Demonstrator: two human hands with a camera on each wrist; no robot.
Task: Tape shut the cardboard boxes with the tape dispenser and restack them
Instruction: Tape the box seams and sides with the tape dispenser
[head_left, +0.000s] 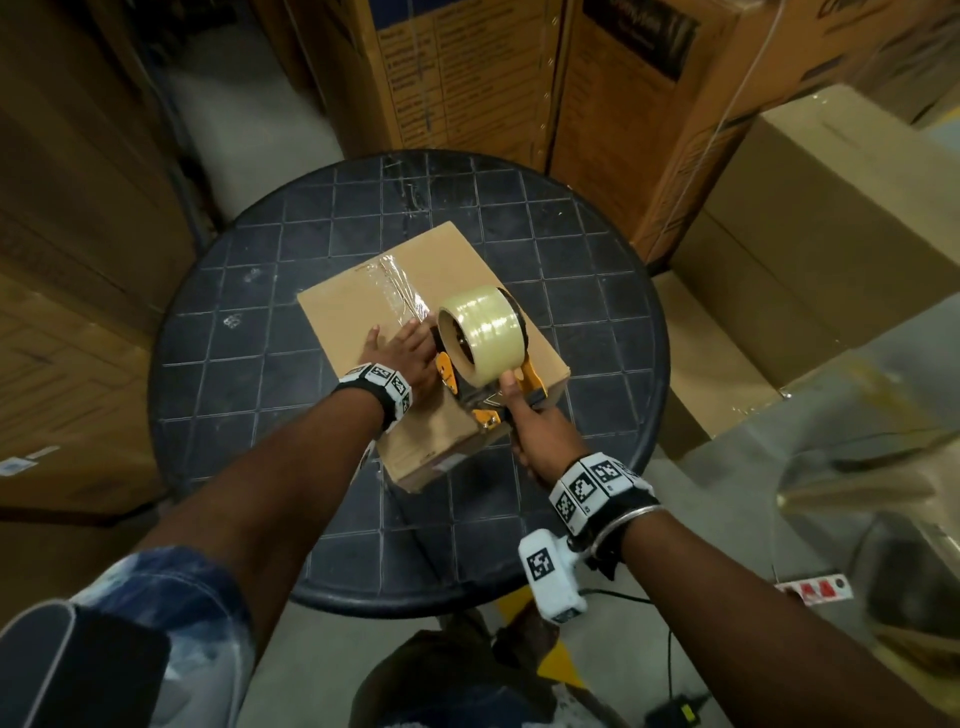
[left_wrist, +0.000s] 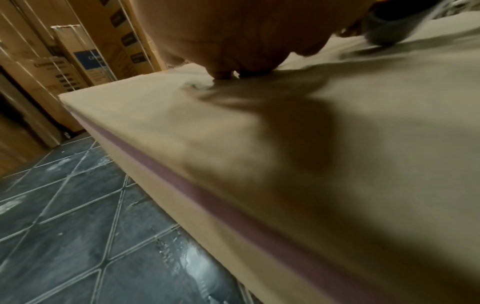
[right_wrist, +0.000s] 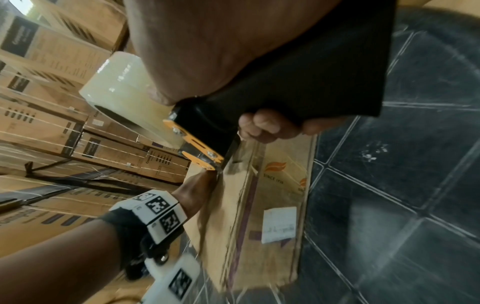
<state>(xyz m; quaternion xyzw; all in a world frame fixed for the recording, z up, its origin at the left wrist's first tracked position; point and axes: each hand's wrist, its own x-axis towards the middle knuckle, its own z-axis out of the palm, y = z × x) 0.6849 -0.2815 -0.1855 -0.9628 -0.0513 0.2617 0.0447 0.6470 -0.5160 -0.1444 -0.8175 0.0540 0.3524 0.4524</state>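
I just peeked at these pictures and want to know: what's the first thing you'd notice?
The big shiny roll of clear tape on the yellow and black tape dispenser, gripped by the right hand above the near end of the cardboard box. That box sits on a round dark tiled table, with the left hand pressing flat on its top beside a crinkly strip of tape.

Box (head_left: 415, 332) on round table (head_left: 218, 332); tape dispenser (head_left: 480, 345) on box top; stacked cartons (head_left: 597, 83) behind

Round dark tiled table (head_left: 223, 364); red-and-white strip (head_left: 815, 592) on floor.
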